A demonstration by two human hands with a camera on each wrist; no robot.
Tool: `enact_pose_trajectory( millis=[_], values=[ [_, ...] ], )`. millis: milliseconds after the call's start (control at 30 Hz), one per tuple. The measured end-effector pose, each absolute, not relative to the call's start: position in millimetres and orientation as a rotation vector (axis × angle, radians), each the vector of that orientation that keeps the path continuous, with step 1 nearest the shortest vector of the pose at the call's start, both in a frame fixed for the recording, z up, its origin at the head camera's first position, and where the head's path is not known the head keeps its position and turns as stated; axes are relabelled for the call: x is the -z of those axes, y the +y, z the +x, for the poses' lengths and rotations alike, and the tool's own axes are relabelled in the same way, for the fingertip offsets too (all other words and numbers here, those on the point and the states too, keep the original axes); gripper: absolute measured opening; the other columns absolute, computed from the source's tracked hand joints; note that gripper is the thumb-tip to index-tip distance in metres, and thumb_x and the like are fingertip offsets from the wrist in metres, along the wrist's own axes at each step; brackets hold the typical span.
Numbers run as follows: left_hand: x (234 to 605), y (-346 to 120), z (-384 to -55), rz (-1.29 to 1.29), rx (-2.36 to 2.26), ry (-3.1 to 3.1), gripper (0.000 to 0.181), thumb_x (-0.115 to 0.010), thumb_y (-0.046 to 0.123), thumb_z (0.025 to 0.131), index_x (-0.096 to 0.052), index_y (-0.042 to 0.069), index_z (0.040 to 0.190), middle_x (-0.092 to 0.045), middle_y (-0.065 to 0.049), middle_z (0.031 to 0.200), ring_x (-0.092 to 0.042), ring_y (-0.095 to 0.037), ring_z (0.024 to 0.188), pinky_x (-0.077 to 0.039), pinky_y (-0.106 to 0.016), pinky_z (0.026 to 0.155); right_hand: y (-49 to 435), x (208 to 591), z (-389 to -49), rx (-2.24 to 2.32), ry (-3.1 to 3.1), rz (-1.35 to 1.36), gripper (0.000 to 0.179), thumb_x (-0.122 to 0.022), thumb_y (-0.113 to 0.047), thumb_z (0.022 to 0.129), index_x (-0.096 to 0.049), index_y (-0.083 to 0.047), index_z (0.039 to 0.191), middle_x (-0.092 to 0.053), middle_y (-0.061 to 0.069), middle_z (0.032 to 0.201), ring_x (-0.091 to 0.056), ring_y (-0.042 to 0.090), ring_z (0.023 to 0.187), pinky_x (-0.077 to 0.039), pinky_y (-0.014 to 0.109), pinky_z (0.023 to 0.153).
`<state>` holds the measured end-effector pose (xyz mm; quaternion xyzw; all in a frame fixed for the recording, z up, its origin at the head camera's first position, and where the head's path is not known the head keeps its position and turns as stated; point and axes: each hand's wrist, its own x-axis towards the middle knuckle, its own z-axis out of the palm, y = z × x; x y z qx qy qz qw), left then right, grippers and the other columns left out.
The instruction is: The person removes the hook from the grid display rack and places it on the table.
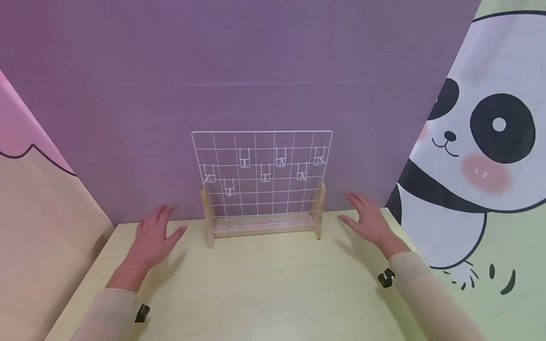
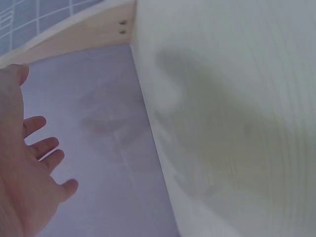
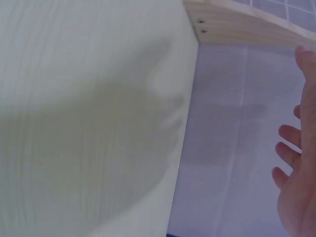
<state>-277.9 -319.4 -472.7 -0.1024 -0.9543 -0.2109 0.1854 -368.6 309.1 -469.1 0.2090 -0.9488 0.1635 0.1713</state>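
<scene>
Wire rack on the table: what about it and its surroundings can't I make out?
Head view: the tips of the hooks on the wire rack are too small.
Left wrist view: most of the rack is cut off by the top and left edges.
Right wrist view: likewise, by the top and right edges.
Head view: the table's near end is cut off below.

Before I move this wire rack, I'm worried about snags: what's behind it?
Through the wire rack, a purple backdrop shows; whatever lies directly behind the wooden base is hidden.
</scene>
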Motion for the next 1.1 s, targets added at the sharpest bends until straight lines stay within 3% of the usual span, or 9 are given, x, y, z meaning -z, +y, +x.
enact_pose_trajectory(
  millis=[167, 433, 700, 1100],
  values=[
    [469.6, -313.7, -280.5, -0.323, 0.764, -2.599, 0.067, -0.071, 0.031, 0.109, -0.046, -0.010, 0.157, -0.042, -0.037, 0.160, -0.041, -0.060, 0.146, -0.036, -0.079, 0.114, 302.1, 467.9, -369.1, -0.718, -2.683, 0.578, 0.074, -0.076, -0.038, 0.105, -0.048, -0.002, 0.163, -0.049, 0.026, 0.165, -0.041, 0.049, 0.154, -0.031, 0.070, 0.127],
    [461.8, -303.6, -279.0, -0.299, 0.932, -2.513, 0.060, -0.072, 0.025, 0.109, -0.049, -0.009, 0.154, -0.048, -0.036, 0.156, -0.041, -0.058, 0.146, -0.037, -0.078, 0.115, 287.9, 458.7, -368.2, -1.083, -2.645, 0.525, 0.070, -0.073, -0.028, 0.109, -0.043, -0.001, 0.166, -0.048, 0.025, 0.166, -0.045, 0.048, 0.151, -0.037, 0.068, 0.124],
    [463.4, -295.9, -281.6, -0.294, 1.043, -2.441, 0.052, -0.073, 0.014, 0.108, -0.054, -0.011, 0.150, -0.055, -0.033, 0.148, -0.053, -0.054, 0.133, -0.045, -0.072, 0.111, 276.2, 452.6, -369.5, -1.301, -2.544, 0.543, 0.062, -0.072, -0.020, 0.110, -0.046, 0.000, 0.163, -0.052, 0.025, 0.162, -0.051, 0.046, 0.146, -0.040, 0.067, 0.122],
    [442.5, -282.4, -286.2, -0.270, 1.150, -2.424, 0.054, -0.072, 0.016, 0.109, -0.052, -0.006, 0.154, -0.054, -0.029, 0.153, -0.050, -0.051, 0.142, -0.042, -0.071, 0.118, 257.8, 439.4, -373.6, -1.416, -2.452, 0.575, 0.058, -0.072, -0.014, 0.109, -0.050, 0.002, 0.160, -0.054, 0.028, 0.159, -0.052, 0.047, 0.145, -0.039, 0.069, 0.122]
  ],
)
